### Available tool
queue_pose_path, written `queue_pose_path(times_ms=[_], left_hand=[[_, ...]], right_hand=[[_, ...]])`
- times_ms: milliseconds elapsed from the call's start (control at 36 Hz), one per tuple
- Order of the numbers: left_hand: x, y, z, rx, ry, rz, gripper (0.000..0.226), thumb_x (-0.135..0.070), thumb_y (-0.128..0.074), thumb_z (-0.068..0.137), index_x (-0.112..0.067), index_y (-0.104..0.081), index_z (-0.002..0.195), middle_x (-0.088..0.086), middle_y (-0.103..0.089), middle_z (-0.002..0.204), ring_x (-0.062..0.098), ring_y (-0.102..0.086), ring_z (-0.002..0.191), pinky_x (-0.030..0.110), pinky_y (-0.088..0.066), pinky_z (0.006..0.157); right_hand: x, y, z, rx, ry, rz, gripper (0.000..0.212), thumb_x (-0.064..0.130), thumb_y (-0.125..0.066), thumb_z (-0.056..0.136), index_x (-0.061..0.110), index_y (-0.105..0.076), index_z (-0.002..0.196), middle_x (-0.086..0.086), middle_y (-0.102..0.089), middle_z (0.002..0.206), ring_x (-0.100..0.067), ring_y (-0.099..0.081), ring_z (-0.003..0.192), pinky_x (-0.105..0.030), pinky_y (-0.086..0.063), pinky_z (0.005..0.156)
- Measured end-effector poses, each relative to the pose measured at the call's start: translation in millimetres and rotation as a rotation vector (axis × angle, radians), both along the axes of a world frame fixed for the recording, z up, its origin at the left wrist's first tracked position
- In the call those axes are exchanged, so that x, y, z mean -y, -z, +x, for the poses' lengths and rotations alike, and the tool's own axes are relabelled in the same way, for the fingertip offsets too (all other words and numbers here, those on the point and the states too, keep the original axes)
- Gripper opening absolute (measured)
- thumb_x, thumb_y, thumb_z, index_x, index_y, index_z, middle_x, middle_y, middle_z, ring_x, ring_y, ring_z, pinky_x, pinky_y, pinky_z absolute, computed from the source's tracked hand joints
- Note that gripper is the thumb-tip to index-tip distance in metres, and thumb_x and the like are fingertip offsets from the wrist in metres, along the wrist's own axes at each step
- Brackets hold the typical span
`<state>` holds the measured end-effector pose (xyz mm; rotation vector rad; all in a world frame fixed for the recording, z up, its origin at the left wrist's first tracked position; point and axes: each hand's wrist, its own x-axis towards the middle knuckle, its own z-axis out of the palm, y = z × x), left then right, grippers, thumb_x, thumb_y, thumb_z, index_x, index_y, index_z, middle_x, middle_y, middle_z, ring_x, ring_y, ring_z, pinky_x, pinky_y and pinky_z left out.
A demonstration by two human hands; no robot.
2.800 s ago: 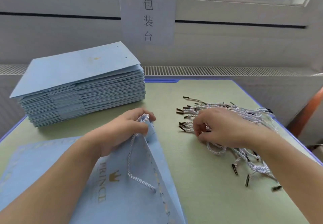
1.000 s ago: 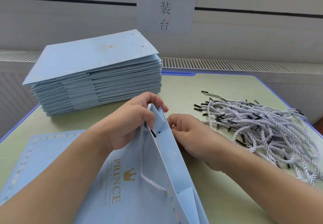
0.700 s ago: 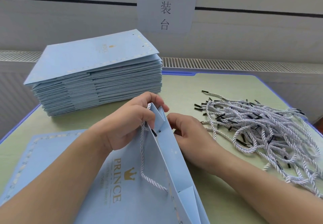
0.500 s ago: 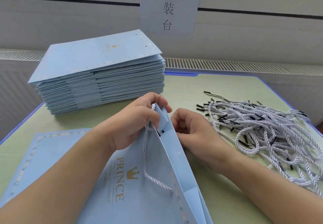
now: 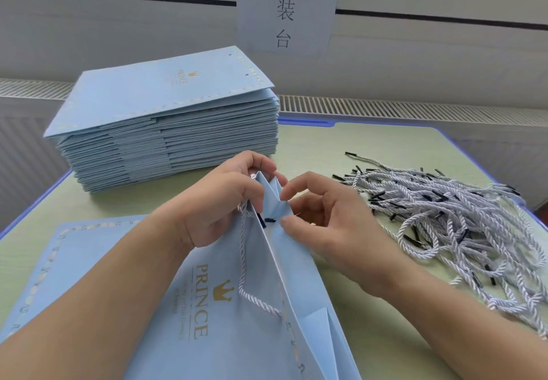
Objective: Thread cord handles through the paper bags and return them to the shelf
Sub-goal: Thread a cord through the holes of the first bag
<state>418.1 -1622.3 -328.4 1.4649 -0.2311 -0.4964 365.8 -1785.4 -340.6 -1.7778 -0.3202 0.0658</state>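
- Your left hand (image 5: 221, 201) grips the pale-blue paper bag's (image 5: 246, 329) mouth and the white twisted cord handle (image 5: 243, 264); let go and the black tip could slip out.
- Your right hand (image 5: 332, 225), at three o'clock, pinches the bag's edge; tugging could tear it.
- Loose grey-white cords (image 5: 462, 225) at two o'clock could snag.

Two bare forearms enter from the bottom of the frame, one from the lower left corner, the other from the lower right. No sleeve, cuff or fabric shows on either arm as far as the frame edges. The left hand (image 5: 225, 201) sits near the centre of the frame, the right hand (image 5: 332, 225) just to its right. Both hands are uncovered, without gloves. The visible fingers carry no rings, and both wrists show no watch, band or bracelet. Fingernails, where they can be made out, look short and unpainted. Nothing else of the person appears in the frame
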Motion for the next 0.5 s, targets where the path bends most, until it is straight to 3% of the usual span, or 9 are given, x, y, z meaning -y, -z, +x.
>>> queue_pose_path(times_ms=[83, 194, 278, 389, 500], left_hand=[[0.1, 0.2, -0.8, -0.003, -0.009, 0.001, 0.059, 0.007, -0.044, 0.042, -0.01, -0.051, 0.098, -0.002, -0.069, 0.076, 0.015, -0.063, 0.071, 0.025, -0.05, 0.054], [1.2, 0.4, -1.4, -0.014, -0.016, -0.018, 0.058, 0.007, -0.043, 0.043, -0.009, -0.05, 0.099, 0.009, -0.07, 0.094, 0.021, -0.065, 0.087, 0.025, -0.055, 0.059], [1.4, 0.7, -2.4, -0.015, -0.019, -0.012, 0.058, 0.007, -0.043, 0.043, -0.009, -0.051, 0.098, 0.004, -0.071, 0.086, 0.022, -0.065, 0.08, 0.023, -0.054, 0.056], [1.9, 1.7, -3.0, -0.001, -0.021, 0.008, 0.057, 0.006, -0.044, 0.042, -0.01, -0.052, 0.097, 0.004, -0.068, 0.09, 0.022, -0.061, 0.078, 0.026, -0.051, 0.059], [3.7, 1.1, -3.5, 0.019, -0.013, 0.044, 0.056, 0.004, -0.046, 0.044, -0.01, -0.052, 0.097, -0.001, -0.065, 0.081, 0.022, -0.054, 0.073, 0.028, -0.045, 0.058]], right_hand=[[-0.5, 3.8, -0.8, 0.106, 0.045, -0.242, 0.02, 0.006, -0.06, 0.081, 0.024, -0.061, 0.089, -0.003, -0.064, 0.075, -0.009, -0.051, 0.057, -0.022, -0.044, 0.054], [-5.4, 1.8, 3.0, 0.124, 0.052, -0.44, 0.019, 0.011, -0.063, 0.082, 0.025, -0.073, 0.087, 0.018, -0.057, 0.062, -0.002, -0.047, 0.053, -0.011, -0.035, 0.053], [-10.0, 2.5, 8.6, 0.136, 0.103, -0.457, 0.009, 0.019, -0.072, 0.081, 0.028, -0.075, 0.082, 0.014, -0.053, 0.081, 0.001, -0.044, 0.061, -0.011, -0.031, 0.059], [-11.5, 11.2, 8.4, 0.18, 0.139, -0.387, 0.01, 0.018, -0.072, 0.081, 0.027, -0.075, 0.08, 0.013, -0.045, 0.098, -0.002, -0.051, 0.087, -0.024, -0.042, 0.076], [-6.2, 16.5, 4.8, 0.424, 0.203, -0.422, 0.01, 0.02, -0.07, 0.077, 0.029, -0.073, 0.076, 0.013, -0.047, 0.108, -0.001, -0.05, 0.085, -0.022, -0.041, 0.069]])
